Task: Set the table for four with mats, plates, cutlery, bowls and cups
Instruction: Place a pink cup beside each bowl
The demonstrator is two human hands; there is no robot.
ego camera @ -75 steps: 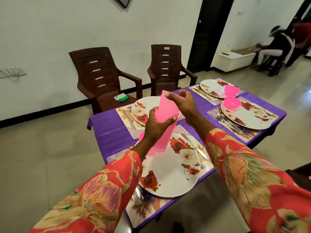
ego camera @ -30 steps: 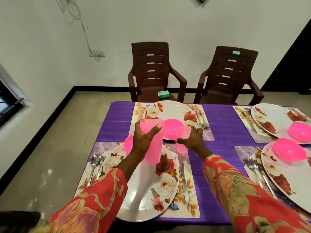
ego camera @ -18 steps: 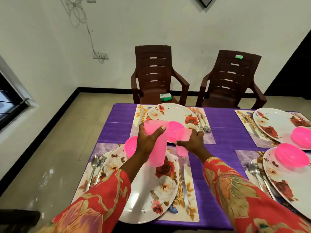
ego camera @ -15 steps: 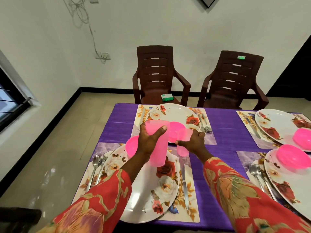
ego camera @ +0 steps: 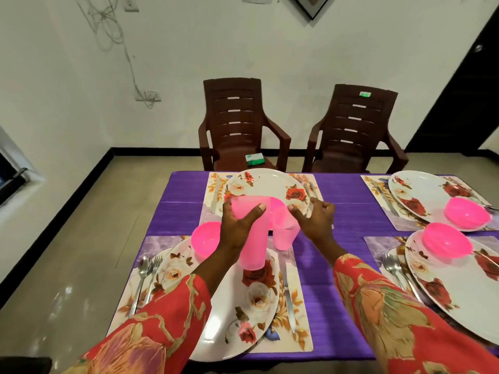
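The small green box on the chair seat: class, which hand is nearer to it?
Left. The left hand, holding the pink cups, is almost directly below the green box; the right hand sits further right.

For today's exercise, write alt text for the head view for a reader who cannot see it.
Left hand grips a stack of pink cups above a floral plate; the open right hand is beside a single pink cup on the purple table.

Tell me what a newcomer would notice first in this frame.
Probably the bright pink stack of cups gripped by the left hand above the near plate, with a single pink cup standing beside the open right hand. Next, the pink bowls on floral plates across the purple tablecloth.
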